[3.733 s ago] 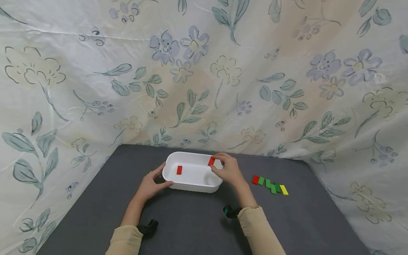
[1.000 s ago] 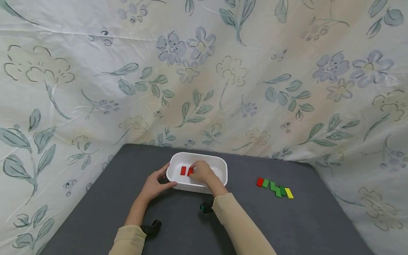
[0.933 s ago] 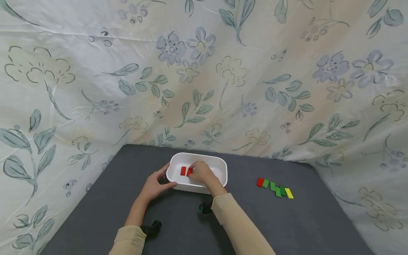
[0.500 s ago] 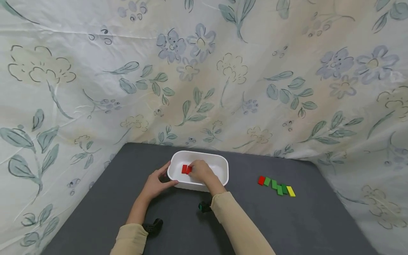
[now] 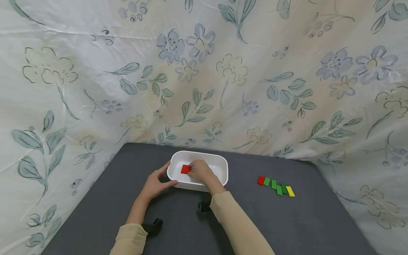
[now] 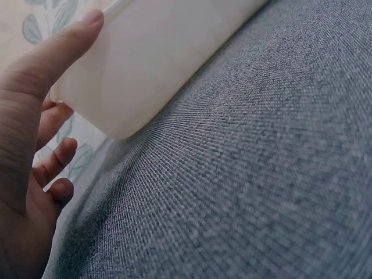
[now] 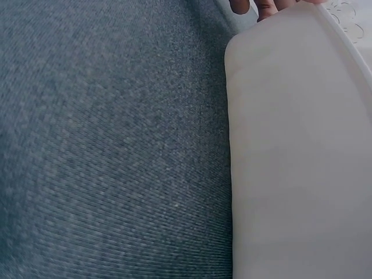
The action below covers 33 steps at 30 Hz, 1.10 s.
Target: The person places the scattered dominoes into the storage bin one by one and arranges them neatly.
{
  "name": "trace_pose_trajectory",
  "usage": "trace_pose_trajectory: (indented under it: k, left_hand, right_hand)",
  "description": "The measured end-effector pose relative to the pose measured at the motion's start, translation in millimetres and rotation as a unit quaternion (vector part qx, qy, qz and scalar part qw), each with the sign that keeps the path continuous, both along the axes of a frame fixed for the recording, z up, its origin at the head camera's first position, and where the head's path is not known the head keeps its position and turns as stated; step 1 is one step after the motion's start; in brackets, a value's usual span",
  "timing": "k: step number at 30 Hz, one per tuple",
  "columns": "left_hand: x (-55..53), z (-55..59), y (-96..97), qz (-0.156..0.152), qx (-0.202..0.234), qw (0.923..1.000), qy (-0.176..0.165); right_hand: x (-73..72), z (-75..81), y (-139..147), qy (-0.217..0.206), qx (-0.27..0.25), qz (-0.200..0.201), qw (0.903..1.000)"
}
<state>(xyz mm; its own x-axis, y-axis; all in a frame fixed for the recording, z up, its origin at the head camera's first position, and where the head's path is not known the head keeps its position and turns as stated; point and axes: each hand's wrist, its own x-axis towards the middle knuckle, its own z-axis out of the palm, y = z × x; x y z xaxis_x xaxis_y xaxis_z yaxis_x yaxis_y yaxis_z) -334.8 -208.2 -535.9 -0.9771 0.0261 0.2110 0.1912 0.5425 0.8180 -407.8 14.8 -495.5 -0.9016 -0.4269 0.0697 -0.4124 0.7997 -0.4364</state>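
A white plastic tub stands on the dark table. Inside it, two red tiles lie side by side, touching or nearly so, on the left part of the floor. My right hand reaches over the near rim and pinches the right-hand tile, its fingertips partly covering it. My left hand grips the tub's left end, thumb on the near side by the rim. In the left wrist view the thumb presses the tub's side, with several fingers around the corner. The right wrist view has only the tub's outer wall and left-hand fingertips.
To the right of the tub a loose row lies on the grey cloth-covered table: a red tile, several green tiles and a yellow tile. A floral curtain hangs behind the table.
My right hand has carried a red tile from the tub's right end leftward, set it down and slid it against the other red tile. The left hand keeps its grip.
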Motion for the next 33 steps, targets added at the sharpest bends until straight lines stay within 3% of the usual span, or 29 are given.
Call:
trace_pose_trajectory:
  k: [6,18,33]
  left_hand:
    - [1.7,-1.2,0.3,-0.003,0.005,1.0000,-0.001]
    - [3.3,-5.1,1.4,-0.004,0.001,0.9998,-0.018]
    - [-2.1,-2.2,-0.9,-0.004,0.009,0.9999,-0.014]
  right_hand:
    - [1.2,-1.9,-0.4,-0.006,0.007,-0.010,0.9999]
    - [3.3,-2.1,5.5,-0.016,-0.037,-0.025,0.9989]
    - [15.3,32.3,41.5,0.095,-0.082,-0.016,0.9920]
